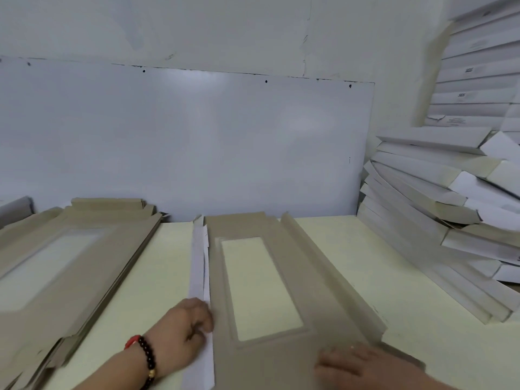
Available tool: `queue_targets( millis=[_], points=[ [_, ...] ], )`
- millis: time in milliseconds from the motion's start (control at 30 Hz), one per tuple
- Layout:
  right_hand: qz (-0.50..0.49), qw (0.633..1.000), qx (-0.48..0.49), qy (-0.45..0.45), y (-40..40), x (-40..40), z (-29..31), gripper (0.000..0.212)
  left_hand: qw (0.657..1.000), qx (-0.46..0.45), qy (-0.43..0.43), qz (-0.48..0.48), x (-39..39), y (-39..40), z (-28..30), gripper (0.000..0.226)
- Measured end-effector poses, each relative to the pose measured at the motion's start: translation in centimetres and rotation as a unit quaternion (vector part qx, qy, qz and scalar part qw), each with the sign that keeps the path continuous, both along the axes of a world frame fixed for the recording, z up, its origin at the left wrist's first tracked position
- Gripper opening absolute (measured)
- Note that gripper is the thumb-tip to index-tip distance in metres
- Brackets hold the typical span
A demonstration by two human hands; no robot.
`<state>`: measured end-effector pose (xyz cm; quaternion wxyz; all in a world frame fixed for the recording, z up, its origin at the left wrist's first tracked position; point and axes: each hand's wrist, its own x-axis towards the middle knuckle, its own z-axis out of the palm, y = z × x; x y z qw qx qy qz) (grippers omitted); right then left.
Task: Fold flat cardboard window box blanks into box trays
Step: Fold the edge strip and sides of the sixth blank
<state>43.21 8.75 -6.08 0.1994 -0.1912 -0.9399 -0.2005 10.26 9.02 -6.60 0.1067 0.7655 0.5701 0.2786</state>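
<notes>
While flat, blank [281, 277] under hands [183, 325].

Pale table [394, 263], white wall panel [197, 136], perhaps a whiteboard

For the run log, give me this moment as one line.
step: folding sides | left hand: pressing white left flap | right hand: flat on brown cardboard window blank | right flap: raised

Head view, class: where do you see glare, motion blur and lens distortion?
Head view: soft glare on the whiteboard; motion blur smears the right hand and the blank stack at left; wide-angle distortion bows the whiteboard's top edge and tilts the folded trays.
</notes>
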Motion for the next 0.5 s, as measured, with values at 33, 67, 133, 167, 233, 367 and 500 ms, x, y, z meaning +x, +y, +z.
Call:
queue_targets(
  millis=[33,67,133,167,233,367,500],
  points=[
    [-0.051,0.989,-0.106,-0.090,0.7,5.1,0.3,0.047,0.999,0.031,0.024,-0.009,-0.1,0.3,-0.3,0.038],
    [-0.101,0.988,-0.046,-0.105,1.9,6.6,-0.2,0.063,0.994,0.077,0.075,-0.012,-0.2,0.4,-0.5,0.041],
    [-0.179,0.977,0.014,-0.116,2.6,7.1,1.1,0.068,0.985,0.120,0.121,0.004,-0.1,0.7,-0.7,0.041],
    [-0.160,0.978,-0.032,-0.127,2.7,6.4,1.0,0.066,0.987,0.102,0.123,0.014,0.3,0.8,-0.6,0.041],
    [-0.188,0.967,-0.080,-0.152,2.9,5.4,1.1,0.054,0.991,0.059,0.113,0.028,1.2,0.6,-0.6,0.043],
    [-0.166,0.975,-0.096,-0.116,2.9,6.0,0.8,0.064,0.990,0.017,0.141,0.012,3.4,-1.7,-0.2,0.019],
    [-0.143,0.985,-0.024,-0.090,2.7,6.0,1.0,0.074,0.963,0.083,0.258,-0.010,4.0,-4.1,0.0,0.029]
  ],
)
